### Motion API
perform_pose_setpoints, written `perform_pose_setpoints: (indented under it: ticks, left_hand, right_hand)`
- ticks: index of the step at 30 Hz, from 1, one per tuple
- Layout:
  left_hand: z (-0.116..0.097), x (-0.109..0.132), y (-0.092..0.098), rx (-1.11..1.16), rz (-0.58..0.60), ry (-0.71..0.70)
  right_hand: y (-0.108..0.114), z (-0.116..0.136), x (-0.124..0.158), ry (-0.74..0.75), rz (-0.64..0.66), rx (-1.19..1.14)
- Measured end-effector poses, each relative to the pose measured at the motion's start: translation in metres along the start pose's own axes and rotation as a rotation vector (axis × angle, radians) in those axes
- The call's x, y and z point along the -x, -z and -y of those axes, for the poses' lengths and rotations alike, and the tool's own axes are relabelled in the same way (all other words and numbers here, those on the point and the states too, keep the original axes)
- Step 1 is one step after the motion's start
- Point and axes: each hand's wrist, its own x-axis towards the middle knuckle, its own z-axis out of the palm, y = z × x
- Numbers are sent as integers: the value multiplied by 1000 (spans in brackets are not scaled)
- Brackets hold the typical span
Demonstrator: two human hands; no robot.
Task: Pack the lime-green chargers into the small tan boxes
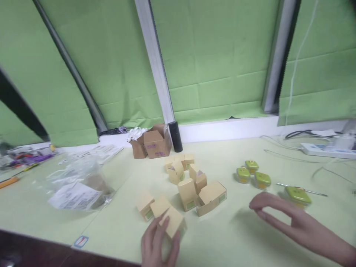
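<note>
Lots of clutter: a black cylinder (175,136) standing by the open brown cardboard carton (154,144), a crinkly clear plastic bag (78,184) with papers off left, a white power strip (328,150) far right, green curtains (217,55) behind the pale tabletop (239,237).

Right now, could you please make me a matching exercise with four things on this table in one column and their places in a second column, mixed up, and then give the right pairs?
Things:
1. black cylinder
2. clear plastic bag
3. small tan box
4. white power strip

Places:
A. under the left hand, at the near edge
B. far right of the table, with cables
C. by the back wall, beside the open brown carton
D. left part of the table, with papers inside

Pairs: 1-C, 2-D, 3-A, 4-B
</note>
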Motion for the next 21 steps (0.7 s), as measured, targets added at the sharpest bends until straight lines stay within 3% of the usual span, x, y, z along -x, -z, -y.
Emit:
perform_pose_setpoints:
  ticks: [3, 5, 8, 11, 15, 18, 21]
  left_hand:
    - [18, -24, -11, 23, 43, -5]
    - [19, -33, -13, -70, 38, 11]
    - [1, -38, -10, -275, -92, 66]
    - [-36, -40, -15, -266, -150, -73]
    - [-88, -46, -51, -172, 117, -314]
    - [-113, -47, -83, -249, 135, -240]
    - [-121, -42, -94, -245, 186, -192]
  right_hand:
    - [40, -19, -20, 134, -201, 284]
    - [62, -39, -27, 66, -239, 457]
    - [77, -67, -25, -147, -147, 609]
    - [78, -87, -11, -337, -10, 588]
    - [71, -104, 9, -409, 73, 448]
    - [64, -108, 21, -406, 58, 377]
    - [58, -99, 32, -391, 21, 362]
